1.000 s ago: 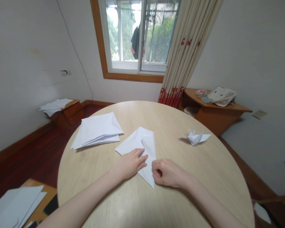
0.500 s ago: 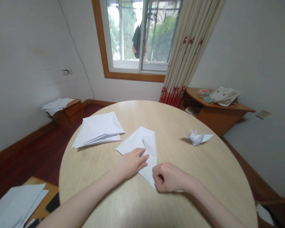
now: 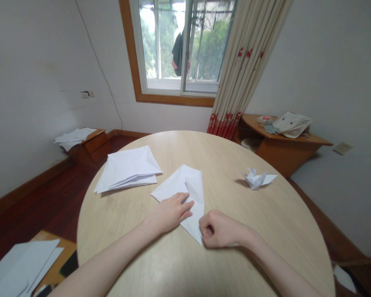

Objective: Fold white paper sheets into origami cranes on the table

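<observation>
A partly folded white paper sheet (image 3: pixel 185 189) lies on the round light-wood table (image 3: pixel 266 222) in front of me. My left hand (image 3: pixel 171 212) rests flat on its near left part, fingers stretched out and pressing it down. My right hand (image 3: pixel 219 229) is curled into a loose fist at the sheet's near right edge, its fingertips pressing along the fold by the pointed corner. A finished folded paper figure (image 3: pixel 256 178) sits on the table to the right. A stack of white folded sheets (image 3: pixel 128 169) lies to the left.
A wooden corner shelf (image 3: pixel 284 144) with a bag and small items stands at the right wall beside the curtain (image 3: pixel 244 66). A low wooden cabinet (image 3: pixel 89 144) with papers is at the left wall. More white sheets (image 3: pixel 18 264) lie at the lower left.
My right hand has slid slightly down along the paper's right edge toward the near corner. My left hand has stayed pressed on the sheet.
</observation>
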